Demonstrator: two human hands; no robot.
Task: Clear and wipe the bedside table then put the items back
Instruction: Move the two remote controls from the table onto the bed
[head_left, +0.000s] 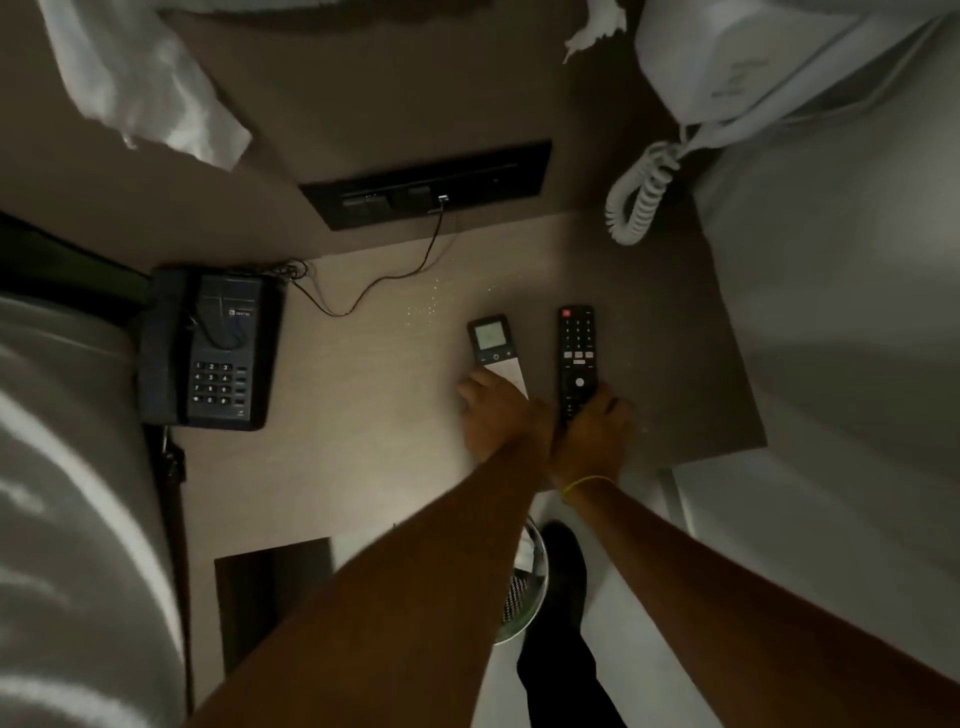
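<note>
The bedside table (363, 415) has a pale wooden top. A small grey-and-white remote with a screen (493, 348) lies right of centre, and my left hand (496, 415) grips its near end. Beside it on the right lies a black TV remote (575, 353), with my right hand (592, 434) closed on its near end. Both remotes rest flat on the tabletop, side by side. A dark desk phone (208, 348) sits at the table's left edge, its thin black cable (384, 280) running to the wall.
A black socket panel (431, 184) is set in the wall behind. White bedding (841, 312) lies to the right with a white coiled cord (641, 197) hanging by it. More bedding (67, 493) is on the left. A bin (524, 587) stands on the floor below.
</note>
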